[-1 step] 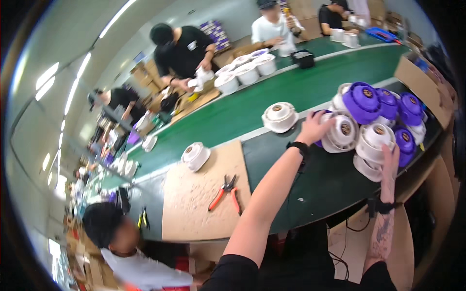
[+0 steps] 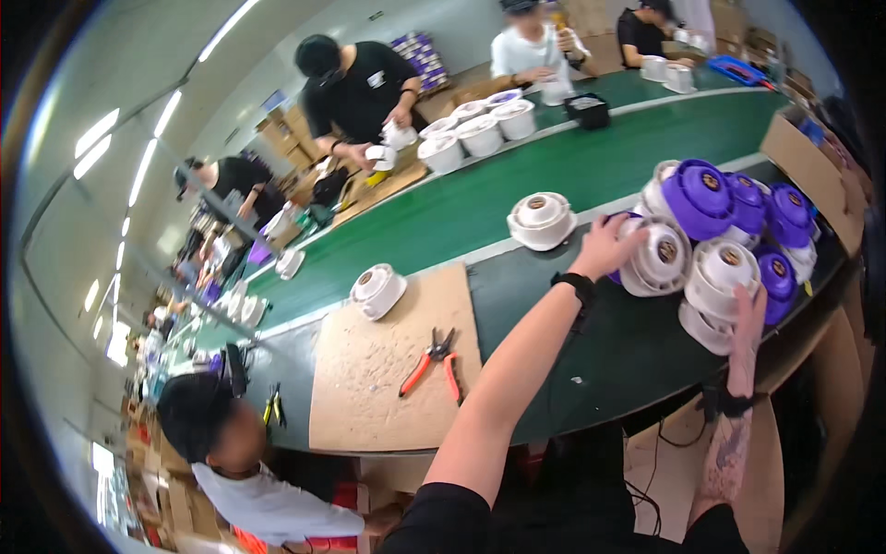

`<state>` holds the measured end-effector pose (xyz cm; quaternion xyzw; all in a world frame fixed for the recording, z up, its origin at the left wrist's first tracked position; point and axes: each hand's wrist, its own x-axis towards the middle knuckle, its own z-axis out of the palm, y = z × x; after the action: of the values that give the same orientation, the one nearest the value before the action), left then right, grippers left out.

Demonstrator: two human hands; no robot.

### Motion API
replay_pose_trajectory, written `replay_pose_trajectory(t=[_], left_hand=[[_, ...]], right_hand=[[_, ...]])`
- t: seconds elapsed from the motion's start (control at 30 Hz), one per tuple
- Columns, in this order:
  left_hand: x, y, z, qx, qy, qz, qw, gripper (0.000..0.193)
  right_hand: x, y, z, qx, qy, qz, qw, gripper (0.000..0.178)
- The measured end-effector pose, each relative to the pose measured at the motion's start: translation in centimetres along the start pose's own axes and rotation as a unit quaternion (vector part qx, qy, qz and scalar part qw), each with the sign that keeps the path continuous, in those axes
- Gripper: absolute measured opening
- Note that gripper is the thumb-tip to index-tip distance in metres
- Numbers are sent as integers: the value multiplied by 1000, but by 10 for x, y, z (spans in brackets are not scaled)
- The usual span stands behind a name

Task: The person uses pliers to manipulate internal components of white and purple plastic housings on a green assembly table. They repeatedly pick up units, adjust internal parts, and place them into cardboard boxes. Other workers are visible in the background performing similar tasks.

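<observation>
Both my hands are at a heap of round, stepped plastic housings, some white and some purple. My left hand (image 2: 609, 247) reaches over the heap's left side, fingers spread against a white housing (image 2: 666, 258) with a dark round emblem on top. Part of a purple housing shows behind those fingers. On the near right side, my right hand (image 2: 746, 323) lies with stretched fingers along a white housing (image 2: 724, 270), which sits on another white one (image 2: 703, 328). A purple housing (image 2: 699, 198) rests on top of the heap, with more purple ones to its right.
A single white housing (image 2: 542, 222) stands left of the heap; another (image 2: 377, 292) sits on a cardboard sheet (image 2: 369, 406) with orange-handled pliers (image 2: 434, 362). Beyond runs a green conveyor belt (image 2: 628, 152). A cardboard box (image 2: 812, 175) stands at right. Co-workers sit across and at lower left.
The view has shifted slightly, so the table and heap appear a little further right. My hands stay at the same housings. Across the belt, a co-worker's hands have moved with white parts.
</observation>
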<state>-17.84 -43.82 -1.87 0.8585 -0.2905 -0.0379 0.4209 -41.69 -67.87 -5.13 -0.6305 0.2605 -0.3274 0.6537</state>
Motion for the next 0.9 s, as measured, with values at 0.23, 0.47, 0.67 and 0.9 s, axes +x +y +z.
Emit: replay_pose_trajectory(t=[0.23, 0.47, 0.67, 0.9], left_hand=[[-116, 10, -20, -86, -80, -13, 993, 84], [-105, 26, -16, -162, -148, 22, 975, 74], [-159, 45, -20, -131, -131, 22, 982, 61], [-177, 58, -35, -159, -126, -81, 976, 60]], right_hand=[[-49, 41, -57, 62, 2, 51, 997, 76], [-61, 34, -87, 145, -77, 116, 980, 72], [-88, -3, -15, 100, -28, 31, 994, 55], [-110, -6, -48, -16, -15, 36, 999, 65]])
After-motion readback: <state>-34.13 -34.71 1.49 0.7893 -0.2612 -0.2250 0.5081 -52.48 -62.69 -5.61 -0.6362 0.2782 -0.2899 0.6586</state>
